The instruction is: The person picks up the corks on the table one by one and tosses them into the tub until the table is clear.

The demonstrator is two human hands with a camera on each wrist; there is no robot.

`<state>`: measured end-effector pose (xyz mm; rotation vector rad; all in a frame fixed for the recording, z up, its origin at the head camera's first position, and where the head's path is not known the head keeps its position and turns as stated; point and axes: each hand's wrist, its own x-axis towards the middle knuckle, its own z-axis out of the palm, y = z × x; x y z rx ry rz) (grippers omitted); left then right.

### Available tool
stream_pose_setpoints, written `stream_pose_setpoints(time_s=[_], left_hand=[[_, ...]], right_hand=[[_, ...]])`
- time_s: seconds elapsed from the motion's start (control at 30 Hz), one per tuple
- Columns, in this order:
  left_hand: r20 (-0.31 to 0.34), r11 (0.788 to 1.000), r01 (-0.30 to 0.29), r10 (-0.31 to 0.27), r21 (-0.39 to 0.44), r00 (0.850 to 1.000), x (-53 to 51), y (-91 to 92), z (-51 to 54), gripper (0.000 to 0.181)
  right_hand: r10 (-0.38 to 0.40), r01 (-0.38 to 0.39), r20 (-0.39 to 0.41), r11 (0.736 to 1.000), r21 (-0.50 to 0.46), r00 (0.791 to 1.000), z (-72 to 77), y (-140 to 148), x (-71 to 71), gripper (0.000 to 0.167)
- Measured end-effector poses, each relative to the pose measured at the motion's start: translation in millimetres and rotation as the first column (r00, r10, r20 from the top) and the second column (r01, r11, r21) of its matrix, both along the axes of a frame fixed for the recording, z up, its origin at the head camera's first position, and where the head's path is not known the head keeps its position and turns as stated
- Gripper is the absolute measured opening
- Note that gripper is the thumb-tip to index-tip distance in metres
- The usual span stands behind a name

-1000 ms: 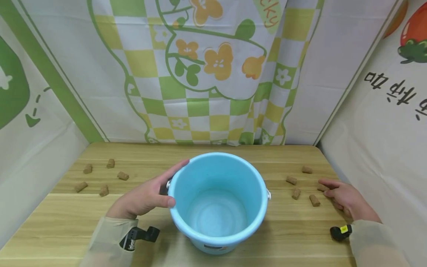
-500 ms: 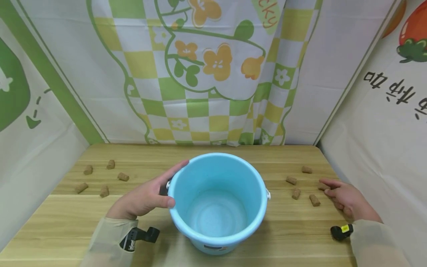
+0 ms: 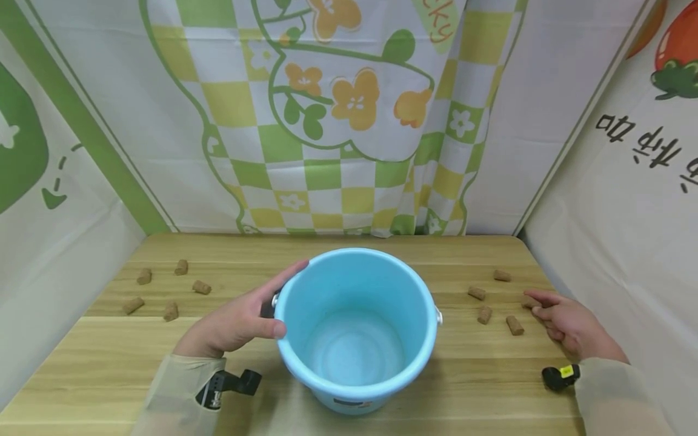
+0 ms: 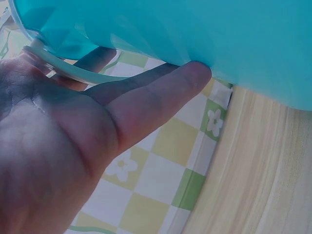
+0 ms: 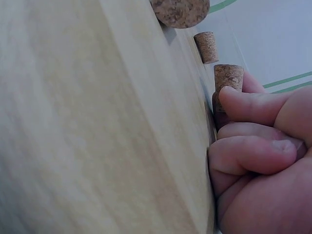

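1. The light blue plastic bucket [image 3: 357, 278] stands upright on the wooden table [image 3: 109, 357], about midway between its left and right edges and well apart from the far edge.
2. The left hand [image 3: 248, 318] rests at the left side of the bucket: the thumb touches the rim, and the fingers lie rather straight along the outer wall, near the pale handle [image 4: 83, 73]. It is not clenched; it seems to steady the bucket more than to hold it tightly.
3. The right hand [image 3: 572, 324], near the right edge of the table, pinches one cork stopper [image 5: 229, 77] between thumb and forefinger, with the other fingers folded toward the palm. Whether this stopper is fully off the wood, I cannot say with certainty.
4. Four loose corks [image 3: 514, 326] lie between the bucket and the pinched stopper, or a little beyond, toward the far right corner. Five scattered corks [image 3: 202, 287] lie near the left edge, toward the far left corner.
5. I judge that the step in hand is the taking of a single stopper. The next move calls for a firm pinch and a lift high enough to pass over the neighbouring corks, with the bucket kept steady.
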<state>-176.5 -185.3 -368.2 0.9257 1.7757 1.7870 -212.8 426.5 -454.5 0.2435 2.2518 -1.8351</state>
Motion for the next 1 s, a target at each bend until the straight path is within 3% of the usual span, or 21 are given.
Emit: stream_pose_setpoints(time_s=[0.27, 0.43, 0.7, 1.0], left_hand=[[0.003, 1.0, 0.005, -0.005, 0.006, 1.0, -1.3, 1.5, 0.9, 0.1], [0.012, 1.0, 0.007, -0.007, 0.01, 1.0, -0.5, 0.7, 0.6, 0.101], [0.007, 1.0, 0.008, -0.008, 0.014, 1.0, -0.4, 0.9, 1.7, 0.101], [-0.005, 1.0, -0.001, 0.001, 0.002, 1.0, -0.4, -0.5, -0.4, 0.104]], right_hand=[[-0.016, 0.016, 0.0, 1.0, -0.024, 1.0, 0.8, 2.3, 0.8, 0.044], [-0.006, 0.006, 0.002, 1.0, -0.012, 1.0, 0.4, 2.0, 1.1, 0.048], [0.002, -0.003, -0.01, 0.995, -0.098, 1.0, -0.8, 4.1, 1.6, 0.042], [-0.006, 0.006, -0.008, 0.997, -0.074, 1.0, -1.7, 5.6, 0.3, 0.04]])
